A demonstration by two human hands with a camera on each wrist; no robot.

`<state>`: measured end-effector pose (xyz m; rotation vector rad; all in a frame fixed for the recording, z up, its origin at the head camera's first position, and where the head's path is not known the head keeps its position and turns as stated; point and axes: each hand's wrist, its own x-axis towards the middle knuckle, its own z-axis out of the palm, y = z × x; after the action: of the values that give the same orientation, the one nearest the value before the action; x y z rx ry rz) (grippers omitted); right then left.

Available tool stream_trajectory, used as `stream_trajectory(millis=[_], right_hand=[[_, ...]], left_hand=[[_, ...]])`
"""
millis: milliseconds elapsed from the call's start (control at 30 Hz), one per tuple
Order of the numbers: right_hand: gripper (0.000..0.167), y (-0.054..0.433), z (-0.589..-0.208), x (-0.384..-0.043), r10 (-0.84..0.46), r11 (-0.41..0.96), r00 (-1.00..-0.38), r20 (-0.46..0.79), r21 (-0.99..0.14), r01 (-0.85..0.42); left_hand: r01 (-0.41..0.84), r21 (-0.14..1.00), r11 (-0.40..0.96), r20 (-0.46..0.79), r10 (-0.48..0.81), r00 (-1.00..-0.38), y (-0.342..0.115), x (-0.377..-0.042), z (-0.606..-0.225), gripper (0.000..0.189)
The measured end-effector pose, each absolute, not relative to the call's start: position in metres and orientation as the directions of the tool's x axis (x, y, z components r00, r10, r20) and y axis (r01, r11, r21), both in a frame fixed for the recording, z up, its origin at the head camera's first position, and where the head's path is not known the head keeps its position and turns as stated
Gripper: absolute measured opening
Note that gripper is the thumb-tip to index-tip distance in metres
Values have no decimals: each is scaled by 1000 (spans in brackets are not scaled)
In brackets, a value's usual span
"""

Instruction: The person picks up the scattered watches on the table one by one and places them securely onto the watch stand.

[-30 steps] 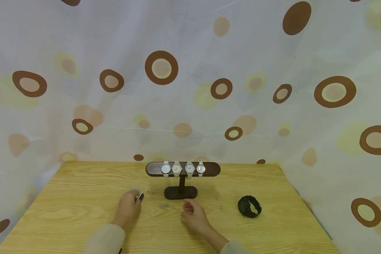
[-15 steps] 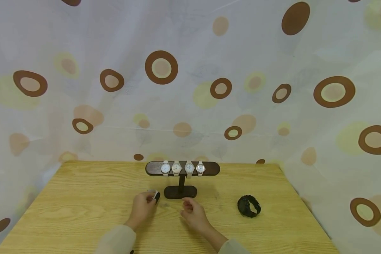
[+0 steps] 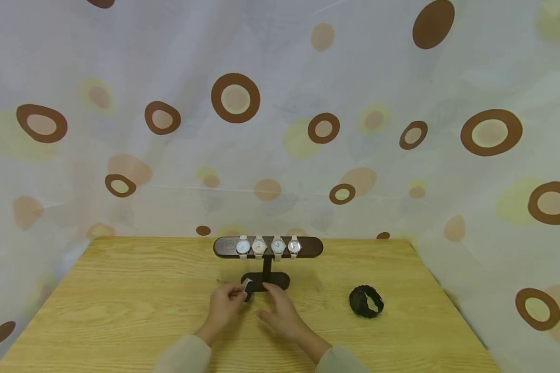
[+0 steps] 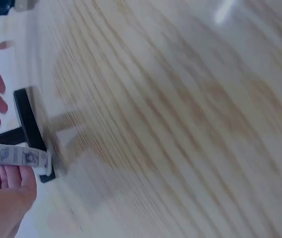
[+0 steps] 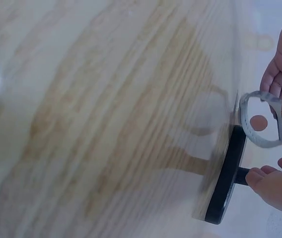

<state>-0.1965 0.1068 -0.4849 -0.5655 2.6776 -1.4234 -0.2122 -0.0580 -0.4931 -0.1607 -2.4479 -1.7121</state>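
Note:
A watch with a pale strap and black face (image 3: pixel 248 289) is pinched by my left hand (image 3: pixel 225 306) in front of the dark watch stand (image 3: pixel 278 281), at the base's left end. In the right wrist view its strap forms a closed loop (image 5: pixel 244 116). Markings show along the watch's flat side (image 4: pixel 17 155) in the left wrist view. My right hand (image 3: pixel 284 318) reaches to the front of the stand with nothing in its grasp, fingers loosely extended. Its fingertips overlap the stand's post (image 5: pixel 242 176) in the right wrist view; contact cannot be told.
Several white-strapped watches (image 3: pixel 259 246) sit side by side around the stand's upper bar (image 3: pixel 221 247). A black watch (image 3: pixel 365 301) lies to the right on the wooden table (image 3: pixel 112 295). Behind it hangs a white spotted curtain (image 3: pixel 177 171).
My left hand has carried the pale-strapped watch rightward to the front of the stand. My right hand has shifted slightly left and forward, its fingers straighter.

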Motion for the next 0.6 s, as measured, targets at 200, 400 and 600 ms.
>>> stream_trajectory(millis=[200, 400, 600], right_hand=[[66, 104, -482, -201, -314, 546, -944, 98, -795, -264], [65, 107, -482, -206, -269, 558, -951, 154, -780, -284], [65, 111, -479, -209, -307, 562, -938, 159, -766, -313]], left_hand=[[115, 965, 238, 114, 17, -993, -43, -206, -487, 20], [-5, 997, 71, -9, 44, -999, -34, -202, -486, 25], [-47, 998, -29, -45, 59, -997, -33, -199, -485, 28]])
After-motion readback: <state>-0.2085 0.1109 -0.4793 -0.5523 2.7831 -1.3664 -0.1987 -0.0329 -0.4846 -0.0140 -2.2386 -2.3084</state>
